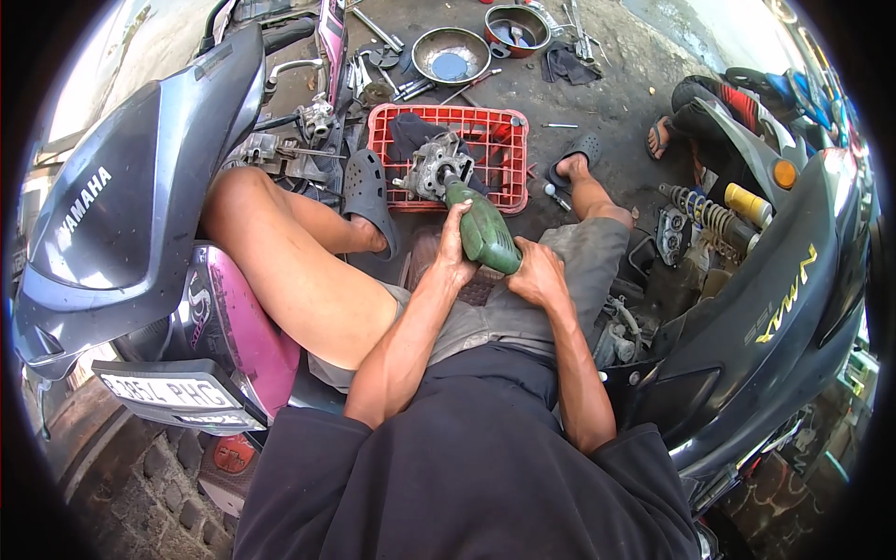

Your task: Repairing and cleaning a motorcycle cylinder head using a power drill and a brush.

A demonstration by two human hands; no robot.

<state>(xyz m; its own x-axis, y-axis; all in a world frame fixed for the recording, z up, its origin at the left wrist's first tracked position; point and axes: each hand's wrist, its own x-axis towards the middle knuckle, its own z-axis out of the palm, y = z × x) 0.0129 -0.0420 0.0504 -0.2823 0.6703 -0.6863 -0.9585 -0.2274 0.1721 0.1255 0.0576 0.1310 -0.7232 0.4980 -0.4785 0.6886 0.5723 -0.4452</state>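
Both my hands grip a green power drill (487,229) in front of my lap. My left hand (454,245) is wrapped round the left side of its body. At its rear end my right hand (539,273) is closed on the handle, which the fingers mostly hide. The drill's front end points away from me into the opening of a grey metal engine part (434,166); the exact contact is hard to make out. That part rests on an upturned-looking red plastic crate (509,154), with a dark cloth (411,133) beside it.
Motorcycles stand close on both sides, a grey-blue body (121,205) left and a dark one (747,345) right. Beyond the crate lie a metal basin (431,49), a red pan (493,21) and several hand tools (378,33). Another person's foot (659,137) shows at right.
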